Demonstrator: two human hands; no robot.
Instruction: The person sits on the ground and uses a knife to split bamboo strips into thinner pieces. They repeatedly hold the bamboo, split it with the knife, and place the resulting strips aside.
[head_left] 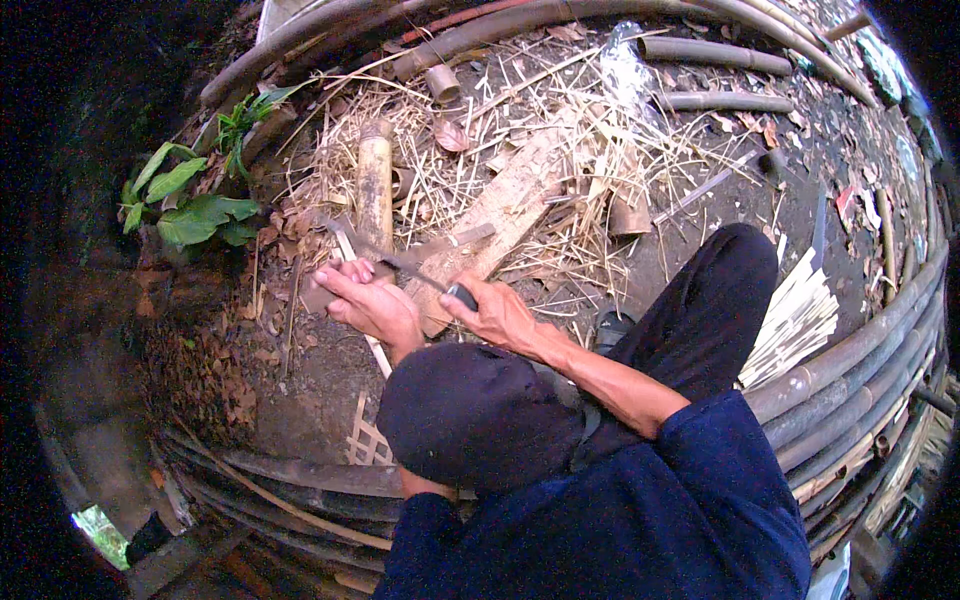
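My left hand [378, 308] is closed around a thin pale bamboo strip [377, 352], which sticks out above and below the fingers. In my right hand [503, 318] is a knife [461, 296], gripped by its dark handle. Its narrow blade points up and left, close to the left hand; whether it touches the strip I cannot tell. Just beyond both hands lies a worn wooden board [515, 205] on the ground, with a flat brown piece [455, 241] across it. A thick cut bamboo section [375, 185] stands or lies past the left hand. A black cap hides most of my left forearm.
Shavings [570, 250] litter the ground around the board. A bundle of pale strips [797, 318] lies at the right, beside long bamboo poles [850, 370]. More poles [290, 478] run along the lower left, near a small woven lattice [369, 437]. Leafy plants [190, 215] grow at left.
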